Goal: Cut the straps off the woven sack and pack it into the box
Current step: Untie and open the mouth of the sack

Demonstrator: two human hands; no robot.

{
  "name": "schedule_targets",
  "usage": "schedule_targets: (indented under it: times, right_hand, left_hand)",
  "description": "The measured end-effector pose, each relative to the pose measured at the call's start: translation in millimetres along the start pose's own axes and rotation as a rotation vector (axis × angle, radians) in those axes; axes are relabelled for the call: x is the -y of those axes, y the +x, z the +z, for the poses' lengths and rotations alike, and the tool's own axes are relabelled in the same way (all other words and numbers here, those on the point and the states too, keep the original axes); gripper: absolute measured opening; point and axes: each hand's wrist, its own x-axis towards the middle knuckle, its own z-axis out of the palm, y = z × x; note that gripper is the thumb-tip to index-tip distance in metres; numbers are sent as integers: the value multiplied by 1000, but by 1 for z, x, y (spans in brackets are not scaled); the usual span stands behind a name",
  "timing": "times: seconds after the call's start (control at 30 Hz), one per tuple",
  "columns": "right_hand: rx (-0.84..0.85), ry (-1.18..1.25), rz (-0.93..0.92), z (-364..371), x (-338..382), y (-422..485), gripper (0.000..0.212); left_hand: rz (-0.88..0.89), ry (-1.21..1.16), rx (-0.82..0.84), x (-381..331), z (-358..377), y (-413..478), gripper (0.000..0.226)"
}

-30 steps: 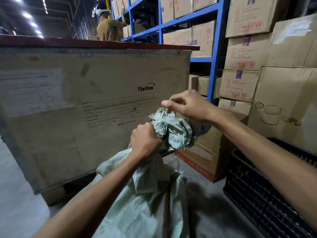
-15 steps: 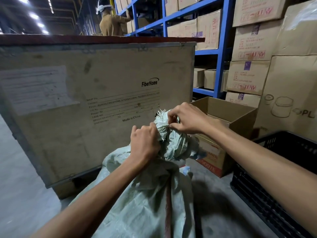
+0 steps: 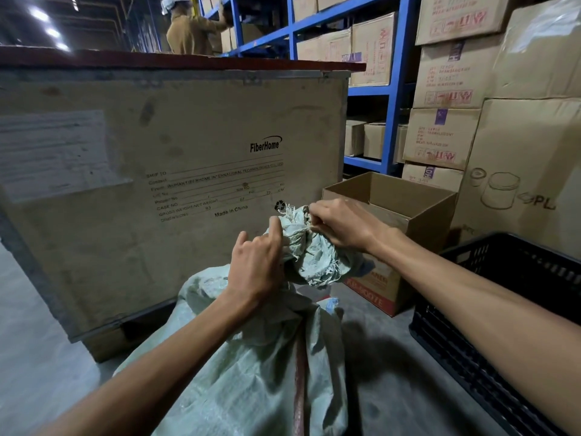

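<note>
Woven sack (image 3: 251, 372), bunched neck gripped by left hand (image 3: 256, 267), right hand (image 3: 341, 226) pinching its tie, strap indistinct

One woven sack (image 3: 251, 366), one open box (image 3: 418, 215), one black crate (image 3: 503, 309), two hands — perhaps a dozen stacked cartons (image 3: 446, 133).

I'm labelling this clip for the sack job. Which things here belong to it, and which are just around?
In the job: woven sack, its bunched neck, left hand, right hand, open cardboard box.

Just around: wooden crate, black plastic crate, blue shelving.
</note>
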Motion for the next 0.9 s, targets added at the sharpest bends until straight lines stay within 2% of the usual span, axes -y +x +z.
schedule_targets:
  times: [0.13,0.27,0.33,0.43,0.5,0.57,0.67,0.77,0.83,0.9]
  right_hand:
    - [-25,108,-10,-4,12,2,12]
    - [-34,356,130,1,26,1,10]
    - [-37,477,252,4,33,4,30]
    - [99,440,404,4,40,11,79]
    - [119,446,469,0,37,16,88]
    - [52,458,551,-3,24,22,81]
    - [-152,168,615,-3,3,29,51]
    - [-282,-132,470,5,-17,24,28]
    - [-244,-279,351,13,-33,16,28]
    - [-203,-314,283,19,-43,12,30]
  left_hand:
    - [-118,-74,-25,17,1,-5,33]
    - [-265,-247,-106,21,-3,-4,31]
    - [-376,-306,-94,22,-7,1,31]
    - [-543,-453,-17,23,-14,11,37]
    - [-596,-575,48,26,-21,20,39]
    - [-554,-623,163,32,-26,30,35]
    - [-428,-704,469,29,-31,37,33]
    - [-319,-843,595,17,-35,26,23]
    - [-268,-849,654,13,-38,18,21]
    - [-212,-836,706,15,-45,17,19]
